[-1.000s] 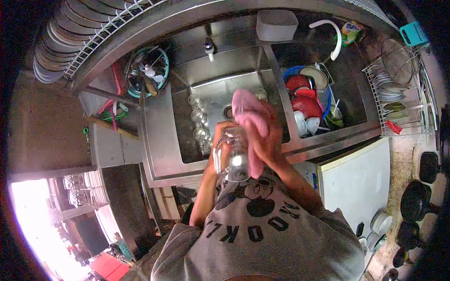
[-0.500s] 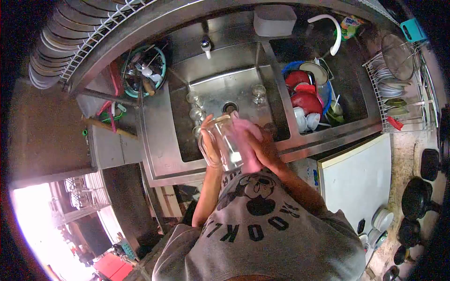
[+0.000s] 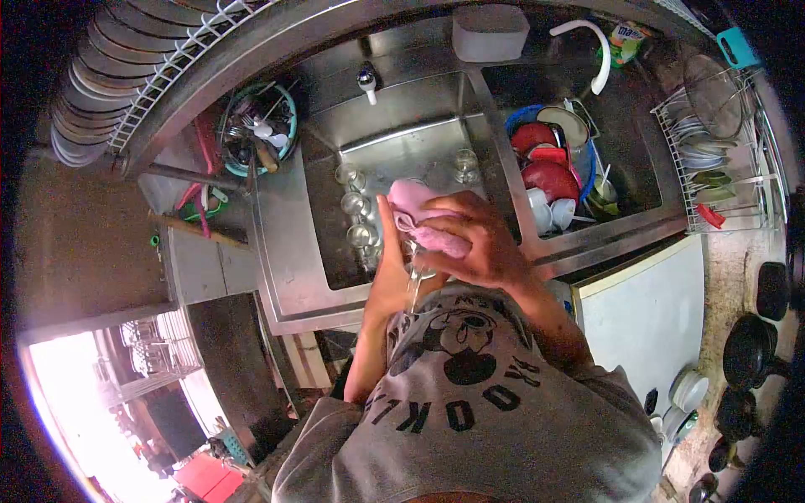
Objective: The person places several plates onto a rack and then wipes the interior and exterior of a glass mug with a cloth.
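My left hand (image 3: 389, 272) grips a clear glass jar (image 3: 414, 283) just in front of my shirt, over the sink's near edge. Most of the jar is hidden by my hands and a pink cloth (image 3: 412, 199). My right hand (image 3: 482, 241) is closed on that cloth and presses it over the jar's upper end. Below them in the left sink basin (image 3: 402, 147), several small glasses (image 3: 355, 204) stand along the left side. Another glass (image 3: 465, 161) is at the basin's right side.
A faucet (image 3: 367, 81) rises behind the left basin. In the right basin, a blue tub (image 3: 521, 116) holds red dishes and white cups. A cutlery basket (image 3: 293, 126) stands at left. A dish rack (image 3: 671, 168) is at right, and plates (image 3: 84, 92) line an upper-left rack.
The jar has turned from lying sideways, with its clear body showing, to mostly hidden behind my hands. My right hand and the cloth have moved up over its upper end.
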The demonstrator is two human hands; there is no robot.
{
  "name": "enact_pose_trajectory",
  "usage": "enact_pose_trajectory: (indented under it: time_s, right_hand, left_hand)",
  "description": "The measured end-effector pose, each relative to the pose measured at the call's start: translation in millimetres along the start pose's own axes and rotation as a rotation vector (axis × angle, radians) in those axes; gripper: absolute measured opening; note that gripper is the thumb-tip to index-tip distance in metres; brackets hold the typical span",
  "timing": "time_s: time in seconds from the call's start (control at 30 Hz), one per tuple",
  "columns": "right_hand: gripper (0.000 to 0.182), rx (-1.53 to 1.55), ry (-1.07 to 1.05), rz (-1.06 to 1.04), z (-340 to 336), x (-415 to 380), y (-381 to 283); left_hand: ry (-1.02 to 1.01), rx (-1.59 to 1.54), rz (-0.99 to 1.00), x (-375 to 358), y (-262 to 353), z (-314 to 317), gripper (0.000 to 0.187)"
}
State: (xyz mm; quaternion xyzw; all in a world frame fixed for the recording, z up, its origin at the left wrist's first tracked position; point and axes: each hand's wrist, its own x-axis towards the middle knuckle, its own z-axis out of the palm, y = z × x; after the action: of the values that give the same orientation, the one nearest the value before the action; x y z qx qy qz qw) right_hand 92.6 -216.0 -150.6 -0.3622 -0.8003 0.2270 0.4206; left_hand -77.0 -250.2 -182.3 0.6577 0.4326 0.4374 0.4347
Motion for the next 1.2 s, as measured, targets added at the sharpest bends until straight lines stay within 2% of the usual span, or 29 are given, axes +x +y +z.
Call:
enact_pose_trajectory:
  time_s: [0.07, 0.1, 0.17, 0.23, 0.3, 0.33, 0.4, 0.43, 0.47, 0.5, 0.53, 0.57, 0.6, 0.63, 0.7, 0.73, 0.77, 0.83, 0.87, 0.9, 0.97, 1.0, 1.07, 1.1, 1.17, 1.2]
  right_hand:
    - [0.028, -0.006, 0.083, 0.043, 13, 3, 5]
    - [0.024, -0.008, 0.165, 0.087, 15, 4, 8]
    - [0.021, 0.027, 0.214, 0.045, 14, 6, 10]
    - [0.020, 0.059, 0.265, 0.010, 10, 0, 15]
    - [0.019, 0.190, 0.310, 0.280, 2, -21, 26]
    - [0.019, 0.187, 0.304, 0.281, -4, -25, 26]
    - [0.024, 0.065, 0.457, 0.609, -18, -33, 28]
    - [0.024, 0.064, 0.449, 0.609, -24, -47, 36]
    - [0.027, -0.158, 0.469, 0.679, -26, -67, 51]
    - [0.030, -0.383, 0.488, 0.743, -30, -85, 63]
    - [0.030, -0.384, 0.487, 0.740, -34, -98, 68]
    - [0.036, -0.582, 0.410, 0.785, -38, -111, 71]
    - [0.044, -0.780, 0.330, 0.828, -40, -125, 74]
    - [0.044, -0.781, 0.331, 0.829, -41, -139, 80]
    - [0.065, -1.029, 0.094, 0.490, -37, -175, 102]
    - [0.080, -1.036, 0.030, 0.481, -18, -222, 138]
    - [0.080, -1.035, 0.025, 0.478, -9, -240, 149]
    - [0.087, -0.992, -0.020, 0.772, 1, -250, 161]
    - [0.093, -1.040, 0.014, 0.630, 1, -238, 151]
    - [0.093, -1.036, 0.009, 0.626, 2, -229, 144]
    - [0.092, -1.263, 0.158, 0.544, 2, -213, 133]
    - [0.092, -1.262, 0.156, 0.544, 1, -205, 125]
    - [0.086, -1.045, 0.163, 0.771, -2, -183, 110]
    - [0.086, -1.045, 0.165, 0.770, 1, -176, 107]
    - [0.080, -0.770, 0.101, 0.555, 8, -150, 91]
    - [0.069, -0.402, 0.072, 0.604, 11, -129, 76]
  left_hand:
    - [-0.019, -0.212, -0.183, -2, 2, 3, 0.127]
    - [-0.016, -0.212, -0.179, -2, 3, 5, 0.127]
    - [0.028, -0.305, -0.249, -2, 5, 8, 0.130]
    - [0.049, -0.242, -0.189, 0, 7, 13, 0.133]
    - [0.000, -0.329, -0.281, -2, 9, 17, 0.135]
    - [-0.027, -0.443, -0.352, -1, 11, 18, 0.129]
    - [-0.015, -0.376, -0.304, 2, -5, 22, 0.123]
    - [-0.011, -0.301, -0.256, 1, -10, 22, 0.116]
    - [0.039, -0.424, -0.306, 1, -9, 22, 0.099]
    - [0.041, -0.424, -0.302, 1, -14, 21, 0.099]
    - [0.081, -0.325, -0.254, 1, -22, 20, 0.094]
    - [0.121, -0.225, -0.207, 5, -18, 18, 0.089]
    - [0.148, -0.250, -0.348, 3, -7, 17, 0.083]
    - [0.146, -0.251, -0.348, 3, -6, 16, 0.083]
    - [0.156, -0.112, -0.330, 3, -6, 14, 0.082]
    - [0.166, -0.136, -0.303, 1, -10, 14, 0.081]
    - [0.170, -0.137, -0.305, -3, -16, 15, 0.081]
    - [0.189, -0.221, -0.264, -7, -25, 14, 0.078]
    - [0.198, -0.218, -0.265, -9, -24, 11, 0.078]
    - [0.198, -0.271, -0.319, -12, -21, 9, 0.076]
    - [0.198, -0.327, -0.376, -17, -24, 6, 0.073]
    - [0.201, -0.260, -0.331, -19, -30, 4, 0.071]
    - [0.204, -0.192, -0.280, -19, -32, -4, 0.069]
    - [0.160, -0.208, -0.313, -20, -28, -9, 0.069]
    - [0.126, -0.222, -0.346, -24, -25, -18, 0.069]
    - [0.109, -0.315, -0.356, -25, -24, -22, 0.070]
